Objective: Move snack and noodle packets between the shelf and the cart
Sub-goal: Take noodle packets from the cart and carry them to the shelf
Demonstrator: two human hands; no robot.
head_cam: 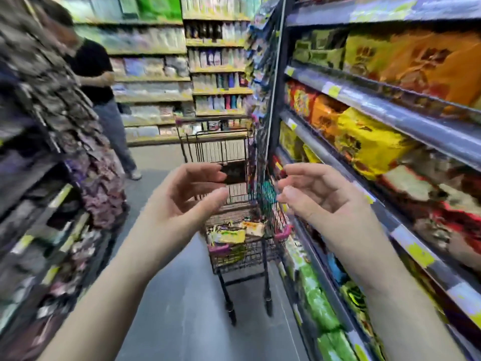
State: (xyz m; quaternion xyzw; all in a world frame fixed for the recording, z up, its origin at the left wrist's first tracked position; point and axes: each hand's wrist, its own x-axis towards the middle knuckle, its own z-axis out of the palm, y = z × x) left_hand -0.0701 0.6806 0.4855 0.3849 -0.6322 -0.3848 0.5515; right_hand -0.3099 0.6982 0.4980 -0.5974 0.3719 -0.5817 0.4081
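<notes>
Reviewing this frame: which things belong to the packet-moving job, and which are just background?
Belongs to the job:
- cart
- packets in the cart
- right-hand shelf
- yellow packets on it
- left hand and right hand, both empty

Just around, as far as this frame shows:
- person in a black shirt
- bottle shelves at the far end
- dark packets on the left racks

One wide-angle view from the person's head looks forward and slightly down along the aisle. The left hand (182, 201) and right hand (320, 201) are near and central, the cart (247, 256) just beyond. The shelf (390, 105) crowds the right edge.
</notes>
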